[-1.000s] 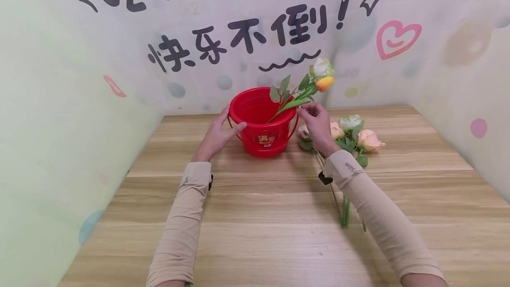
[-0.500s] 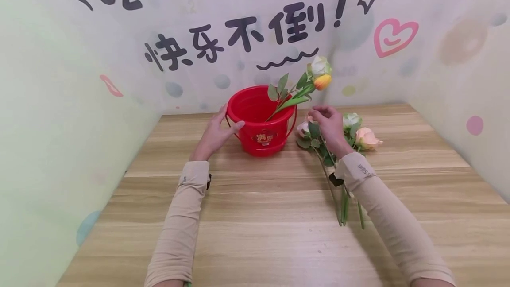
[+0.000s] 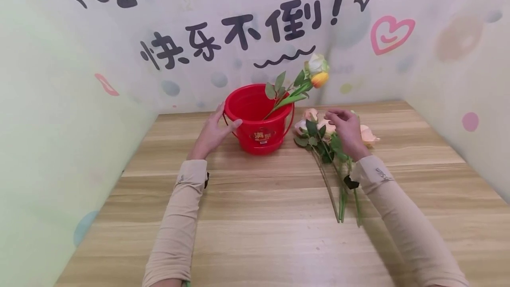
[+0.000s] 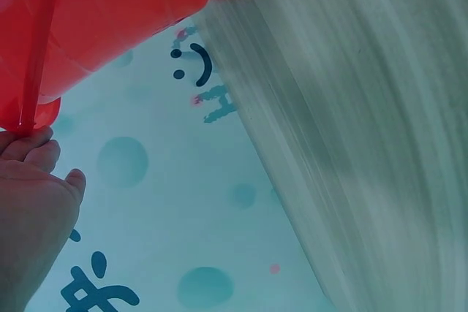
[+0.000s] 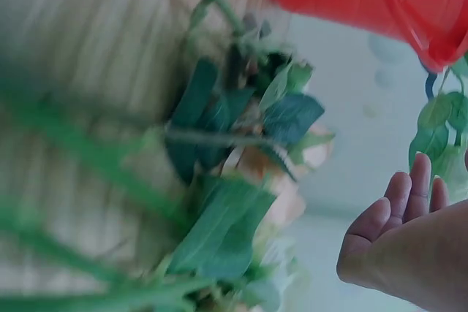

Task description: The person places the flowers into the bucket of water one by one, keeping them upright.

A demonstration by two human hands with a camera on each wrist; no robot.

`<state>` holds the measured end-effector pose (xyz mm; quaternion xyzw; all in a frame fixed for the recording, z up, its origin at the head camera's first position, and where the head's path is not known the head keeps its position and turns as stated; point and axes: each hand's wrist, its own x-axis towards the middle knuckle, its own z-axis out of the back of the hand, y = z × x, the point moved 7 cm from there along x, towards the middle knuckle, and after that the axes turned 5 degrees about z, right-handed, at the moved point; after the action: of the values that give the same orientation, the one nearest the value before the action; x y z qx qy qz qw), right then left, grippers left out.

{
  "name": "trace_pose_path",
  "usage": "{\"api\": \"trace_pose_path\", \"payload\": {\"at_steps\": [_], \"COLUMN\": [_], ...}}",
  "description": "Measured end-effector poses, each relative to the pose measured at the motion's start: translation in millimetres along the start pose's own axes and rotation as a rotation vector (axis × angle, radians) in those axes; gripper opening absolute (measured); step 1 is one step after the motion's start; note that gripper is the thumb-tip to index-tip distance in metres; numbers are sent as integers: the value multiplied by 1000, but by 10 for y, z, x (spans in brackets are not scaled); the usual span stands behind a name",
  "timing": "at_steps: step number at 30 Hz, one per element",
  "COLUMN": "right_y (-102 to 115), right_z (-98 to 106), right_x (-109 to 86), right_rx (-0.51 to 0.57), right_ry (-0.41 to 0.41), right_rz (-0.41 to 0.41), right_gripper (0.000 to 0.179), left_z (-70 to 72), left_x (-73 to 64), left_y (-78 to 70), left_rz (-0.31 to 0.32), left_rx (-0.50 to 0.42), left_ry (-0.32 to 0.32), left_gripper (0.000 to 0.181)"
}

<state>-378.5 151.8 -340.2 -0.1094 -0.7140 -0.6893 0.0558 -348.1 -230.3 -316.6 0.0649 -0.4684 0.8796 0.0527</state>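
Observation:
A red bucket (image 3: 245, 138) stands upright near the back wall. My left hand (image 3: 211, 136) touches its left side at the rim, thumb toward the front and fingers spread. In the left wrist view, the fingertips (image 4: 38, 144) lie against the rim near the handle. Leaning out over the bucket's right rim are a white flower (image 3: 316, 63) and a yellow tulip (image 3: 320, 79). My right hand (image 3: 348, 133) hovers over several flowers lying on the table, its fingers loosely bent and holding nothing. Among them are a pink rose (image 3: 311, 114) and a peach rose (image 3: 368, 135), partly hidden by the hand.
The flower stems (image 3: 326, 185) point toward the front of the wooden table (image 3: 255, 234). A printed cloth wall (image 3: 223, 65) rises directly behind the bucket, and pale walls close off both sides. The bucket's thin red handle (image 3: 290, 123) hangs down.
My right hand has moved right, away from the bucket's rim and over the lying flowers. My left hand stays at the bucket. The two flowers keep leaning in it.

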Motion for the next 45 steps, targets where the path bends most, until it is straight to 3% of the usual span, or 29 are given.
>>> {"api": "trace_pose_path", "payload": {"at_steps": [14,25,28,35,45], "right_y": [-104,-204,-234,-314,-417], "right_z": [486,710,769,911,972], "right_x": [-87,-225,-252,-303,-352], "right_rx": [8,19,-4,-222,-244], "right_ry": [-54,-38,-22,15,81], "right_rz": [-62,-146,-164,-201,-288], "right_gripper": [3,3,4,11,13], "left_z": [15,26,28,13,-9], "left_x": [1,17,30,36,23], "left_y": [23,32,22,18,28], "left_rz": [13,8,4,16,23], "left_rx": [2,8,12,8,-5], "left_ry": [1,-7,-8,-4,7], "left_gripper": [97,96,97,98,100]}}
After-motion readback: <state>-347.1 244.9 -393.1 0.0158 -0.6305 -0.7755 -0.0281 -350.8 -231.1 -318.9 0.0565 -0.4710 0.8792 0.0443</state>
